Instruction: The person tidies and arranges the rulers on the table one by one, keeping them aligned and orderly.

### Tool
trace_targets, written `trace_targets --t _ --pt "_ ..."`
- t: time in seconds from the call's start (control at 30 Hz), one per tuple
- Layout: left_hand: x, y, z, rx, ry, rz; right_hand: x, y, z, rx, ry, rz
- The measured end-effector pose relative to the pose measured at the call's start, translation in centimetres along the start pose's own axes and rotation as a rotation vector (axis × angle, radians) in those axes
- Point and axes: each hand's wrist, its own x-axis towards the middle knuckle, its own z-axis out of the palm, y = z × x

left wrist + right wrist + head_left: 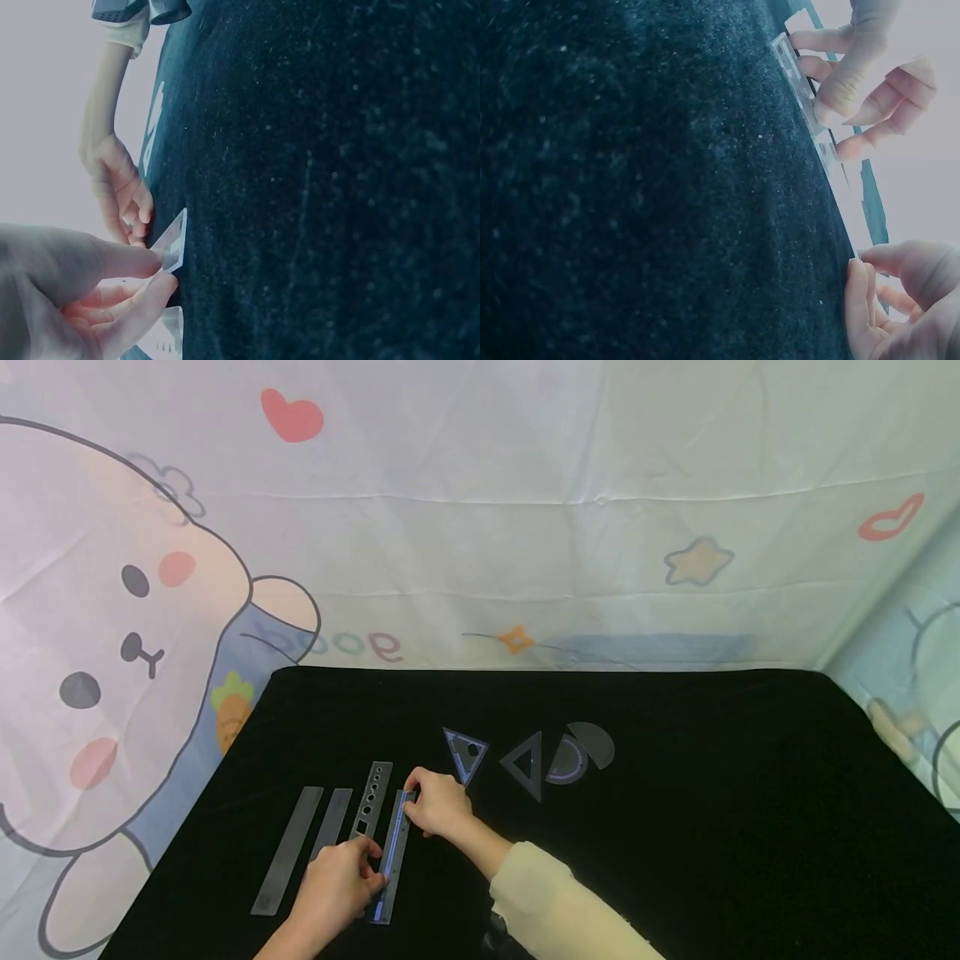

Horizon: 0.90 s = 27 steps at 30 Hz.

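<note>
A clear ruler (396, 843) with a blue-violet stripe lies slanted on the black cloth, and both hands are on it. My right hand (438, 802) pinches its far end between thumb and fingers, as the right wrist view also shows. Lower down, my left hand (330, 881) holds the ruler's left edge; in the left wrist view its thumb and forefinger pinch the clear strip (177, 238). Just left lies a ruler with cut-out holes (375, 802), its lower end hidden behind the left hand. Two plain grey-looking strips (288, 847) lie further left, one partly covered by that hand.
Beyond the right hand lie a blue-edged triangle (452, 745), a second triangle (534, 777), a protractor (558, 768) with a violet arc and a plain half-disc (596, 743) overlapping it. The black tablecloth (712, 827) ends at a printed curtain (480, 552) behind.
</note>
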Motion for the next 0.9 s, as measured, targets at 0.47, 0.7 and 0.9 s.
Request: trace_targets --t 0.47,0.7,0.9 --pt "-0.08 -0.09 0.11 -0.003 0.003 0.002 -0.18 -0.06 0.17 -0.102 0.015 -0.025" --pt "-0.12 -0.07 0.12 -0.005 0.002 0.011 -0.09 0.15 0.2 -0.102 0.024 -0.051" --pt "-0.07 0.02 -0.11 -0.026 -0.004 0.011 0.05 0.48 0.06 0.035 -0.035 -0.014"
